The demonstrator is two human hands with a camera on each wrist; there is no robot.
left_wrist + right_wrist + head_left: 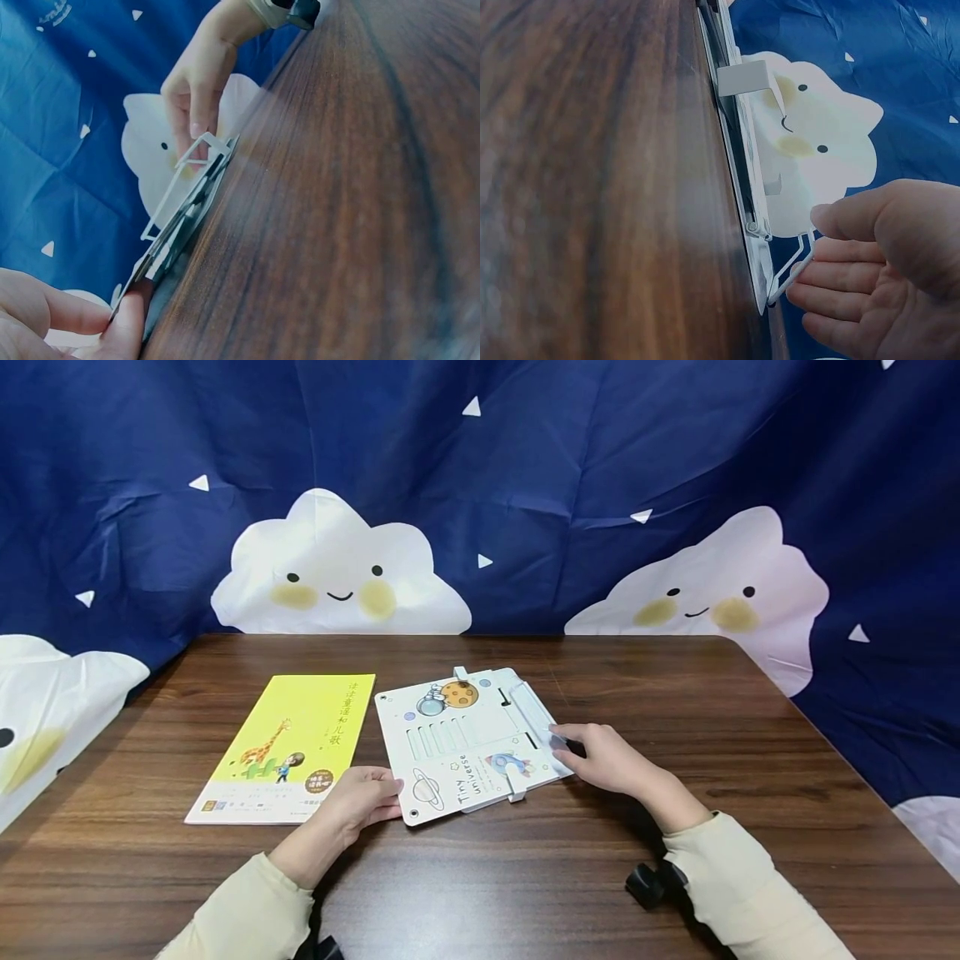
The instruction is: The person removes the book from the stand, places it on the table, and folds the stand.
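A white book stand (450, 743) with cartoon planets, a rocket and "Tiny universe" print lies folded near flat, close over the table. My left hand (366, 802) pinches its lower left corner, thumb on top and fingers beneath. At the stand's right edge, my right hand (603, 756) holds the raised white wire ledge (791, 266) between thumb and fingers. The right wrist view shows the ledge tilted away from the panel, with the fingers behind it. White page clips (516, 783) stick out from the stand's long sides.
A yellow children's book (281, 747) with a giraffe on its cover lies flat to the left of the stand, partly behind my left hand. Both rest on a dark wooden table (705, 710). A blue curtain (525, 460) with white clouds hangs behind the far edge.
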